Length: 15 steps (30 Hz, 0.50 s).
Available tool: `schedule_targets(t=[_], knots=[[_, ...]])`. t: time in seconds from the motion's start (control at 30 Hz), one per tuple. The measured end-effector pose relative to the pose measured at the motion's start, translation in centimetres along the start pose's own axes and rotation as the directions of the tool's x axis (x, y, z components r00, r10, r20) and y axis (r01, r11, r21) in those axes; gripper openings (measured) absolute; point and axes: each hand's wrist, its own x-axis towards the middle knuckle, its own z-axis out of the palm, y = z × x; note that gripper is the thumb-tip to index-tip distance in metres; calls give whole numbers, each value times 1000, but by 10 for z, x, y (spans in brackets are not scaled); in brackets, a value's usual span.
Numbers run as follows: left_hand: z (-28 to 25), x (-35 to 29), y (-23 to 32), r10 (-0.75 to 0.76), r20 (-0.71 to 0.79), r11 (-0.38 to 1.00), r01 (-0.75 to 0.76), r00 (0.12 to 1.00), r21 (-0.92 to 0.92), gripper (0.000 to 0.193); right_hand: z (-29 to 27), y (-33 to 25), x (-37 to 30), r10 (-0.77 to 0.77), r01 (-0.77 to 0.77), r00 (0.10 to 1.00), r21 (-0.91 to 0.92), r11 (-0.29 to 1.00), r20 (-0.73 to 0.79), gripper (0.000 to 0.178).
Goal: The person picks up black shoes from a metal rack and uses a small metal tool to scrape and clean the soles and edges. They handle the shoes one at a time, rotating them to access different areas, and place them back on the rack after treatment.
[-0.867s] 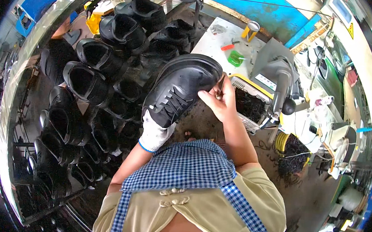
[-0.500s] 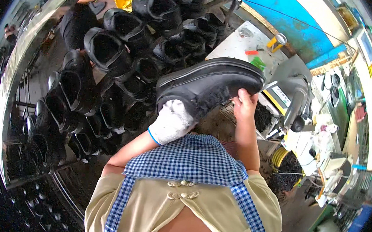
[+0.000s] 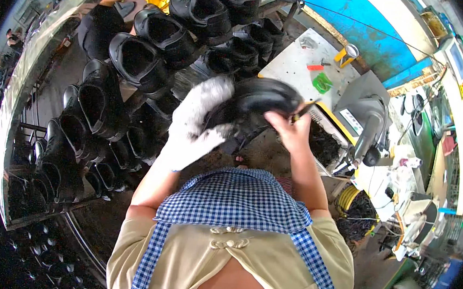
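Note:
A black shoe (image 3: 265,100), smeared by motion, is held in front of my chest. My left hand (image 3: 198,114), in a white knit glove, is closed round one end of it, its fingers over the top and its thumb below. Bare, my right hand (image 3: 293,129) is at the other end, its thumb stretched toward the shoe. Out of its closed fingers sticks a thin dark pointed tool (image 3: 307,108), too blurred to name exactly. Part of the shoe is hidden by my glove.
To the left stands a rack with several black shoes (image 3: 134,59) in tiers. Ahead right is a white table (image 3: 291,61) with a green piece (image 3: 322,82) and a roll of tape (image 3: 347,53). Beside it stands a grey machine (image 3: 365,98). A person (image 3: 99,28) is beyond the rack.
The shoe has turned and come lower. My left hand has come out of its opening and now grips it from outside. My right hand has moved slightly left and lower.

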Motion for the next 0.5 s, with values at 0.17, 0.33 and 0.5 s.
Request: schedule_targets(t=[0.17,0.33,0.5], knots=[[8,6,-22,-256,228,832,334,939,-442,71,32,-23,2,74,35,961,-384,923,265,52],[8,-6,-21,-403,204,663,438,892,-608,64,11,-48,5,56,105,942,-450,887,330,66],[8,-2,-16,-425,216,641,461,879,-614,63,-4,-86,8,-155,448,861,-578,683,484,43]])
